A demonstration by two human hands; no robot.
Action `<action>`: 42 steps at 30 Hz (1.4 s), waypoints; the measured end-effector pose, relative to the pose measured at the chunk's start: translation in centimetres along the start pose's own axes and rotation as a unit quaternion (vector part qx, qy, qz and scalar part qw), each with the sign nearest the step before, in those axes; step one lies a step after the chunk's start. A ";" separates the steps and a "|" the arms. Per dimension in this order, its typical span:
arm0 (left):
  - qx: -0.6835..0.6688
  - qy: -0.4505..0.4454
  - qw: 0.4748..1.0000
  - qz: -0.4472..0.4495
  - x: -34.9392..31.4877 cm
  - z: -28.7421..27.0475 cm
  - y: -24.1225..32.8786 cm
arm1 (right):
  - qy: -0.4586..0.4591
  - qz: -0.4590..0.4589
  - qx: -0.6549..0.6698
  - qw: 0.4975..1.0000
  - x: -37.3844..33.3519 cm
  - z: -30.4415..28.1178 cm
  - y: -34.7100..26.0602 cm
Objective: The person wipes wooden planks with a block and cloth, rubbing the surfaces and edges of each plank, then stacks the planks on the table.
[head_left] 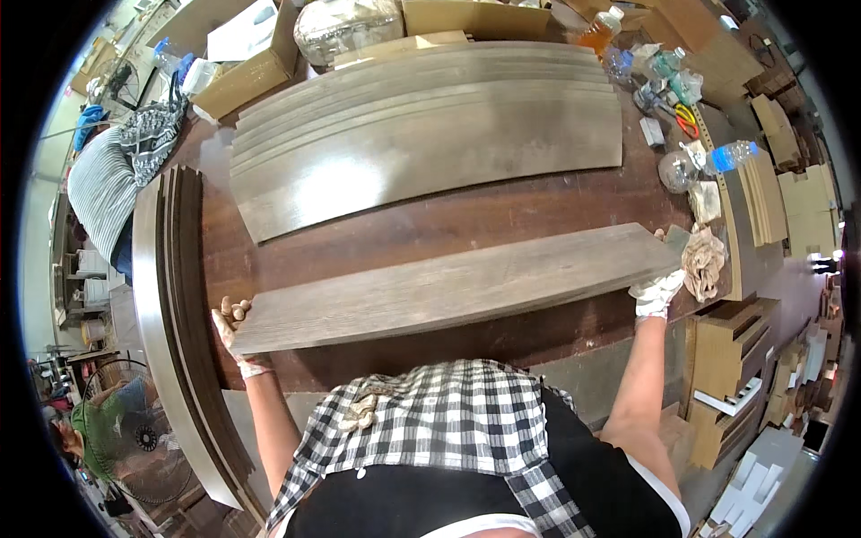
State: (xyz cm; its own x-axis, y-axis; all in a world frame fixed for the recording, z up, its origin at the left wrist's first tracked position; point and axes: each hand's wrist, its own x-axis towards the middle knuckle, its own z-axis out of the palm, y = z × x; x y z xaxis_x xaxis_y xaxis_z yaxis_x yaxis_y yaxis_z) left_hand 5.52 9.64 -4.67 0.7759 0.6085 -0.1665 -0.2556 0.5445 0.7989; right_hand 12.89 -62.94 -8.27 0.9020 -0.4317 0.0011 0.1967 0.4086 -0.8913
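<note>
A long grey-brown wood-grain board point(448, 285) lies across in front of me, held at both ends above the dark brown table point(430, 215). At its left end, my gloved left hand point(233, 325) is closed round the edge, with the fingertips showing on top. My gloved right hand point(656, 292) grips the near right corner, and some fingertips show past the far edge. Just beyond the right end sits a crumpled beige rag point(704, 264). Farther back on the table is a fanned stack of similar boards point(466, 134), the top one shiny.
More boards point(170, 296) stand in a row along the left side. Plastic bottles point(731, 157), scissors point(687, 121) and a small white box point(652, 132) crowd the right edge. Cardboard boxes point(256, 76) stand at the back. A fan point(143, 437) and other people are at the left.
</note>
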 end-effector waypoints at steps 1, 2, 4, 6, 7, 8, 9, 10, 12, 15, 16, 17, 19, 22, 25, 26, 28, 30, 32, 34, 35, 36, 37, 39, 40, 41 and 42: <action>0.002 -0.004 1.000 -0.025 -0.2 -1.2 -0.4 | 0.073 0.019 0.031 0.997 -0.9 1.0 -0.3; 0.003 -0.009 0.999 -0.050 -0.3 -2.2 -0.8 | 0.147 0.037 0.060 0.987 -1.6 1.4 -0.6; 0.106 -0.067 0.989 -0.075 -2.1 -0.9 -0.4 | 0.102 0.057 0.123 0.985 -3.3 1.4 -1.5; 0.244 -0.136 0.952 -0.122 -2.1 0.0 1.8 | 0.054 0.079 0.186 0.978 -4.5 1.0 -2.2; 0.332 -0.179 0.918 -0.123 -1.9 0.2 2.8 | 0.037 0.085 0.194 0.977 -4.8 0.6 -2.4; 0.385 -0.195 0.893 -0.127 -1.9 0.7 3.5 | 0.020 0.091 0.202 0.975 -5.0 0.2 -2.6; 0.389 -0.197 0.890 -0.136 -1.8 0.9 3.8 | 0.040 0.087 0.161 0.982 -5.3 0.1 -2.6; 0.394 -0.198 0.886 -0.146 -1.8 0.9 4.0 | 0.039 0.088 0.162 0.982 -5.6 0.0 -2.5; 0.396 -0.191 0.886 -0.150 -1.9 -0.1 4.1 | 0.094 0.131 0.142 0.977 -6.2 0.2 -3.2; 0.471 -0.136 0.865 -0.102 -1.9 -1.4 3.4 | -0.130 0.306 0.181 0.926 -6.2 -4.8 -6.8; 0.510 -0.100 0.852 -0.066 -2.6 -0.9 3.0 | 0.207 0.213 0.103 0.949 -6.4 -4.7 -7.6; 0.505 -0.091 0.857 -0.044 -3.4 0.0 2.6 | 0.213 0.179 0.081 0.957 -7.1 -4.5 -8.4; 0.538 -0.089 0.838 0.006 -3.9 -0.8 0.3 | 0.214 0.148 0.060 0.964 -7.7 -1.3 -8.9; 0.678 -0.080 0.701 0.205 -5.4 -1.6 -2.6 | 0.118 0.087 -0.296 0.944 -7.3 5.5 -8.7; 0.729 -0.050 0.625 0.274 -5.5 -0.7 -3.3 | 0.030 0.194 -0.013 0.980 -7.7 10.0 -6.7; 0.730 -0.042 0.621 0.282 -5.6 -0.9 -3.4 | 0.009 0.121 -0.012 0.992 -9.8 15.7 -7.2; 0.713 -0.035 0.635 0.294 -5.8 -1.0 -4.0 | -0.188 0.004 -0.071 0.980 -12.3 23.7 -8.5; 0.710 0.014 0.644 0.286 -6.7 -0.8 -4.2 | -0.288 0.019 -0.237 0.928 -12.7 29.9 -7.3; 0.694 0.021 0.663 0.281 -7.1 -0.1 -4.3 | -0.279 0.078 -0.354 0.889 -12.7 33.0 -3.3; 0.687 0.030 0.668 0.285 -7.3 0.6 -5.0 | -0.359 0.094 -0.375 0.850 -13.2 34.6 2.9; 0.686 0.028 0.666 0.291 -7.6 1.2 -4.6 | -0.368 0.107 -0.412 0.827 -14.8 36.8 4.6; 0.686 0.028 0.663 0.298 -8.0 1.9 -4.2 | -0.391 0.115 -0.425 0.808 -15.8 38.5 6.5; 0.687 0.030 0.667 0.287 -8.2 2.6 -4.2 | -0.432 -0.002 -0.475 0.767 -16.6 40.5 8.2; 0.687 0.042 0.674 0.266 -8.7 2.7 -4.7 | -0.545 -0.125 -0.540 0.630 -20.0 45.4 8.2; 0.681 0.039 0.681 0.266 -8.7 3.2 -4.9 | -0.588 -0.203 -0.534 0.573 -20.5 47.1 7.7; 0.671 0.032 0.696 0.254 -8.8 3.5 -5.1 | -0.576 -0.225 -0.547 0.564 -21.1 47.7 10.1; 0.666 0.021 0.703 0.248 -8.7 4.0 -5.0 | -0.560 -0.246 -0.563 0.556 -21.4 48.2 12.3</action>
State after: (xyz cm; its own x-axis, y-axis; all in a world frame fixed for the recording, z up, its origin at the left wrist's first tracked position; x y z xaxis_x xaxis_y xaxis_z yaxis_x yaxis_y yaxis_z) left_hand 2.39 -0.72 -4.93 0.7573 0.5641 0.3290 0.2990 -0.7475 0.5932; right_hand 14.57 -9.91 2.62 0.6428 0.7607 0.0899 0.7288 -0.5712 -0.3776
